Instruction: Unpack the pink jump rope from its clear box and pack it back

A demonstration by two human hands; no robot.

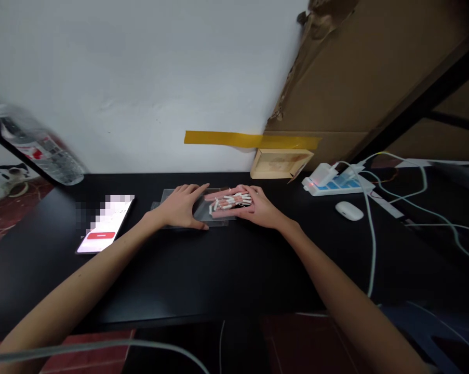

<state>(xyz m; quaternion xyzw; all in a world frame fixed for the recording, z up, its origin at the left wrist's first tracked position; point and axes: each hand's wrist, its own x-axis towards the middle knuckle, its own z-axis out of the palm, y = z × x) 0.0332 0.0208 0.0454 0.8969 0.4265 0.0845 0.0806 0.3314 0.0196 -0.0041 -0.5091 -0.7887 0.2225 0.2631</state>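
Note:
A shallow pink tray (223,213) lies on the black table, filled with several small white stick-like pieces (234,200) whose kind I cannot make out. Around the tray's right end, my right hand (261,208) is closed, fingers along the far side and thumb along the near side. Under and beside the tray is a clear, flat plastic piece (216,222), perhaps a sheet or a lid. My left hand (183,206) rests over the plastic's left part, thumb and fingers spread apart, with a gap between it and the tray.
On the left are a lit phone (105,223) and a clear plastic bottle (43,148). A small wooden box (279,163) leans at the back against cardboard. To the right, a power strip (335,184) with plugged-in cables stands behind a white oval case (349,211).

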